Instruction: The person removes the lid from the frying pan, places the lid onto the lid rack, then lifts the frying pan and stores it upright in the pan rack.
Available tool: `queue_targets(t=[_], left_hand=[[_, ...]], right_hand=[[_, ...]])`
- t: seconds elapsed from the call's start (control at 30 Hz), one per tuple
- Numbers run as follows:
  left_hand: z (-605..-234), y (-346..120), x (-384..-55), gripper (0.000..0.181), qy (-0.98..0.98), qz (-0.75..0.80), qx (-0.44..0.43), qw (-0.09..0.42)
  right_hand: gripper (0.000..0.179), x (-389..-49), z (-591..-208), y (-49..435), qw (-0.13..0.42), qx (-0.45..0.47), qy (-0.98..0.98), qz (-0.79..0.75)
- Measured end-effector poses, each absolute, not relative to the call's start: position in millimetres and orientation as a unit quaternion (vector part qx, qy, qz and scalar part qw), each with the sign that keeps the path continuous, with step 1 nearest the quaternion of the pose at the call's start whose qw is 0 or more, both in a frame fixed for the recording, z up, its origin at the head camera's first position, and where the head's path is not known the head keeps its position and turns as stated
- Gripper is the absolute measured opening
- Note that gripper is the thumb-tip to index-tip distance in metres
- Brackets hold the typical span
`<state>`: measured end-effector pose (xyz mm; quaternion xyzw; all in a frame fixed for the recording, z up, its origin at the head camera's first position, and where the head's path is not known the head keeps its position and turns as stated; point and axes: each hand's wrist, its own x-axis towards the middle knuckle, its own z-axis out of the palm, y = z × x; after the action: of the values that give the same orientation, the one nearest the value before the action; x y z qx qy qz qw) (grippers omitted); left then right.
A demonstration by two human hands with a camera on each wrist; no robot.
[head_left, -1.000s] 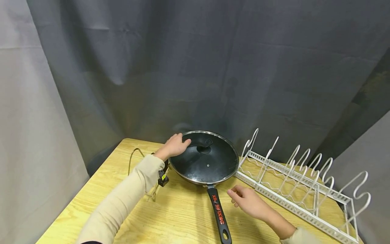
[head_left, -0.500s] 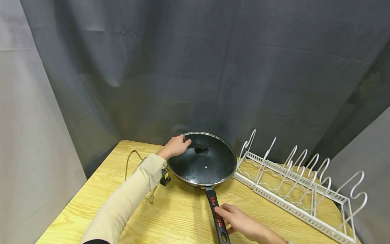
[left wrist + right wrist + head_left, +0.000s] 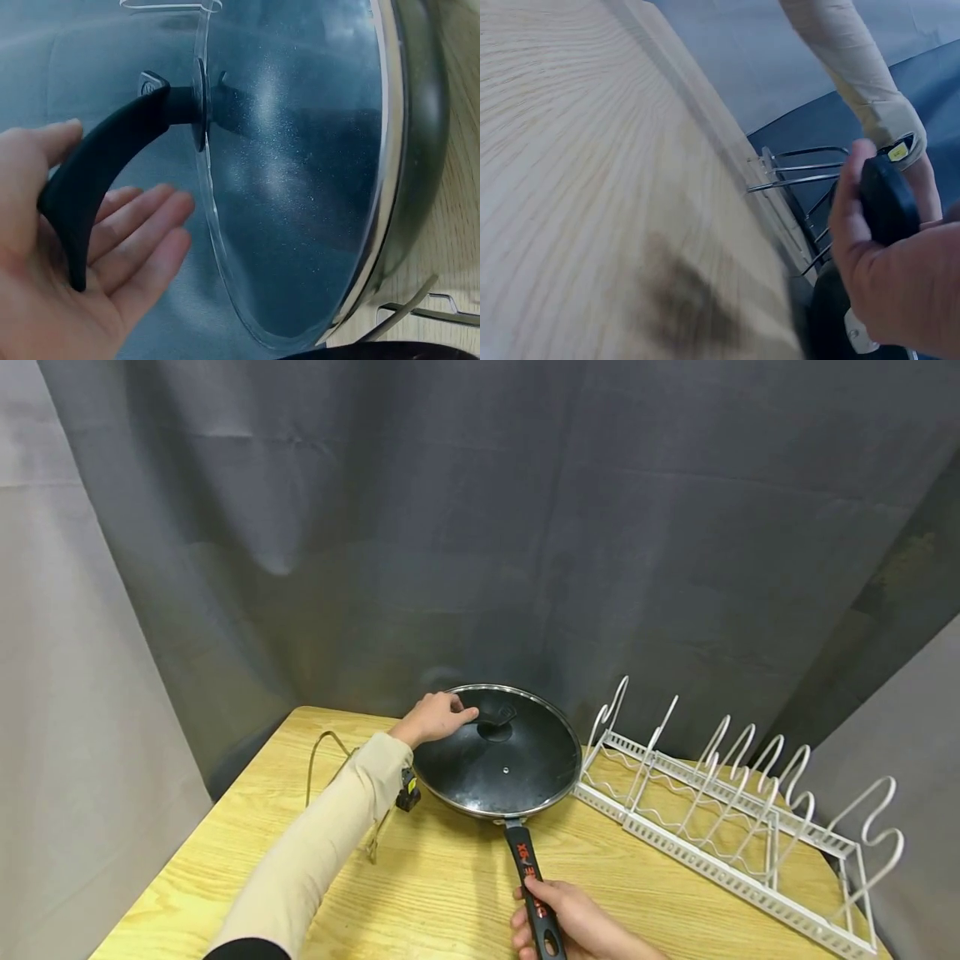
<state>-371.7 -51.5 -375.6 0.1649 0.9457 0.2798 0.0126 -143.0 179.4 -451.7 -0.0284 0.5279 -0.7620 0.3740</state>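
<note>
A black frying pan with a glass lid (image 3: 517, 772) on it stands on the wooden table in the head view. My left hand (image 3: 437, 718) is at the lid's curved black handle. In the left wrist view that handle (image 3: 112, 150) lies between the thumb and loosely curled fingers of the left hand (image 3: 67, 262), its lower tip by the palm. My right hand (image 3: 570, 922) grips the long pan handle (image 3: 522, 852), thumb along the top and fingers wrapped beneath. The right wrist view shows the right hand (image 3: 900, 285) around the end of the black handle (image 3: 885, 199).
A white wire rack (image 3: 705, 862) with several upright loops stands on the table, right of the pan. A thin bent wire (image 3: 311, 768) rises behind the left forearm. Grey curtains (image 3: 487, 568) hang behind the table (image 3: 420, 885).
My right hand has moved down and left from beside the pan and has taken hold of its handle. The left hand has shifted slightly along the lid's handle; the pan stays put.
</note>
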Motion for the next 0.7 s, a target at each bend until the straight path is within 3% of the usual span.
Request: queue_targets(t=[0.37,0.7], left_hand=[[-381,-51,-378,0.043,0.950,0.260,0.169,0.033],[-384,-50,-379,0.044,0.864,0.451,0.143,0.171]], right_hand=[[0.032,-147,-464,176,0.369,-0.025,0.515,-0.773],[0.028,-148,-457,173,0.363,0.019,0.501,-0.786]])
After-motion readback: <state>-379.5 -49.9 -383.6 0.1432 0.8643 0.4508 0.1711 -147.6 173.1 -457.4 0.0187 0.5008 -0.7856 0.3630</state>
